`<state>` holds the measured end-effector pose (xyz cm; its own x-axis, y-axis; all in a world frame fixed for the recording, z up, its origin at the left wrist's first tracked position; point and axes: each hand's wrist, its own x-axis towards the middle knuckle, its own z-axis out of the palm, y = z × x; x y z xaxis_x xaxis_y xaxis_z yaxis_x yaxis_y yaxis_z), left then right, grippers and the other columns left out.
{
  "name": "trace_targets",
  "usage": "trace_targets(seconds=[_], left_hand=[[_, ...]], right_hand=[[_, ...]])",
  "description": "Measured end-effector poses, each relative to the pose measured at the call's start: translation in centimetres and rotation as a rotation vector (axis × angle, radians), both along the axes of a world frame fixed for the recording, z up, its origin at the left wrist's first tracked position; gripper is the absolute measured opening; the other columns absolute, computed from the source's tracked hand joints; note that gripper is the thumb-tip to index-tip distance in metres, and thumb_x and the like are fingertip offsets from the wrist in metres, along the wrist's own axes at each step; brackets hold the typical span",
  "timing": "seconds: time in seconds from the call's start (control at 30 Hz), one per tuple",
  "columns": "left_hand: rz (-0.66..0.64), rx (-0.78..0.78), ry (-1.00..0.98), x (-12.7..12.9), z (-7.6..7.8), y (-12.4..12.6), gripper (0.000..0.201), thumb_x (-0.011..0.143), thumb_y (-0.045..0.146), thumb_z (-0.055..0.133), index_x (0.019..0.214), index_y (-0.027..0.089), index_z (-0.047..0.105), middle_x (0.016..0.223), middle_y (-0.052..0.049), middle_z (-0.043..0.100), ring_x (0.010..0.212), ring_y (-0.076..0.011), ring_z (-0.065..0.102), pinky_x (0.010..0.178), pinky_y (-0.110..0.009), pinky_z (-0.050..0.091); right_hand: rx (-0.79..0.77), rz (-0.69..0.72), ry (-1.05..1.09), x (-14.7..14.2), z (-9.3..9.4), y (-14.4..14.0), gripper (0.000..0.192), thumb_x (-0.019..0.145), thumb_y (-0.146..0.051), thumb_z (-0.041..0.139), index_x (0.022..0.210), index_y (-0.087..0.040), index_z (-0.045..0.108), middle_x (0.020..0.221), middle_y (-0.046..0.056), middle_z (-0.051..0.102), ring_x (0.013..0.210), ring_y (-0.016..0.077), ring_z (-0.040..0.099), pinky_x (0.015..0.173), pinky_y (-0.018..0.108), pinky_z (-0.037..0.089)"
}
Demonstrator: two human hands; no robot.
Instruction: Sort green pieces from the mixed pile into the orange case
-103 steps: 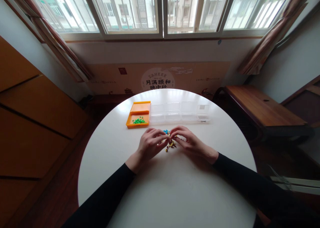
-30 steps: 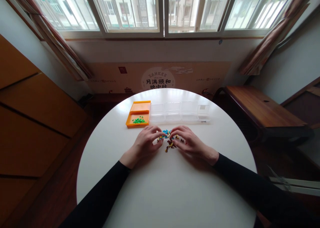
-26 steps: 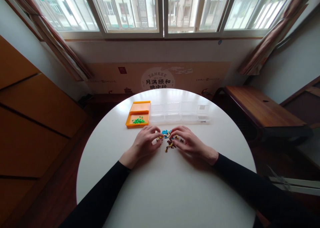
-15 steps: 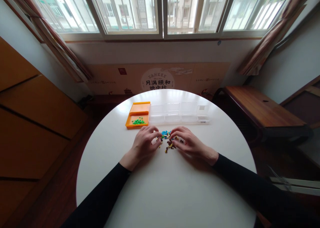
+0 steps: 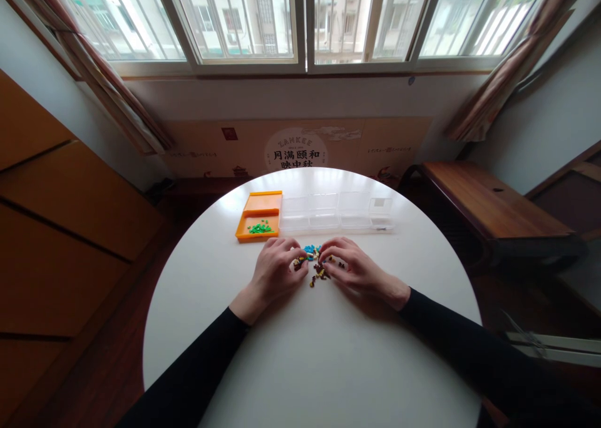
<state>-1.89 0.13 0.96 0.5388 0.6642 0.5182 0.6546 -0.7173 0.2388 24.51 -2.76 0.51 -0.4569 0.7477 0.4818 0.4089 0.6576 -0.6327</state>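
Note:
Small loose building-block pieces lie in a pile between my two hands: blue pieces point(image 5: 312, 249) at the back, brown and yellow pieces point(image 5: 321, 271) nearer me. My left hand point(image 5: 280, 266) rests at the pile's left side, its thumb and index finger curved apart around a few dark and yellow pieces. My right hand point(image 5: 354, 266) lies at the right side with fingers bent and spread, the tips at the pile's edge. Neither hand plainly lifts a piece; their fingertips partly hide the pile. Behind my left hand, an open orange box point(image 5: 241, 233) holds green pieces point(image 5: 261, 228).
A row of open clear plastic boxes point(image 5: 323, 223) stands right of the orange box on the round white table point(image 5: 300, 353). Beyond the table are a printed cardboard panel point(image 5: 300, 146) and windows. A wooden bench point(image 5: 498, 196) stands to the right.
My left hand has shifted slightly right, toward the pile, and dark pieces now show inside the curve of its thumb and index finger. My right hand has hardly moved.

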Motion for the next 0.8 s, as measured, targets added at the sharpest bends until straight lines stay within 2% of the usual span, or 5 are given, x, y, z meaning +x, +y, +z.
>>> trace_targets(seconds=[0.4,0.57,0.8], left_hand=[[-0.022,0.019,0.005,0.23,-0.08,0.05,0.011,0.092,0.018,0.076,0.091,0.027,0.082,0.092,-0.002,0.076,0.087,-0.0211,0.070,0.091,-0.041,0.051],[-0.031,-0.011,-0.090,-0.02,-0.34,0.13,0.008,0.094,0.022,0.078,0.093,0.028,0.083,0.093,-0.001,0.077,0.087,-0.0196,0.072,0.089,-0.040,0.052],[-0.130,-0.070,-0.247,0.44,-0.21,-0.51,0.004,0.093,0.024,0.082,0.095,0.027,0.084,0.092,-0.001,0.077,0.083,-0.0179,0.072,0.089,-0.039,0.054]], right_hand=[[0.002,-0.005,0.000,-0.09,-0.04,0.04,0.008,0.107,-0.024,0.071,0.109,-0.028,0.077,0.119,0.007,0.077,0.112,0.0256,0.072,0.106,0.047,0.058],[0.020,-0.011,0.003,-0.16,0.10,0.01,0.008,0.106,-0.024,0.072,0.110,-0.029,0.077,0.118,0.007,0.078,0.111,0.0260,0.072,0.106,0.048,0.058],[0.095,-0.011,0.015,-0.15,-0.43,0.16,0.004,0.106,-0.028,0.074,0.110,-0.030,0.074,0.114,0.005,0.079,0.104,0.0259,0.074,0.106,0.050,0.057]])
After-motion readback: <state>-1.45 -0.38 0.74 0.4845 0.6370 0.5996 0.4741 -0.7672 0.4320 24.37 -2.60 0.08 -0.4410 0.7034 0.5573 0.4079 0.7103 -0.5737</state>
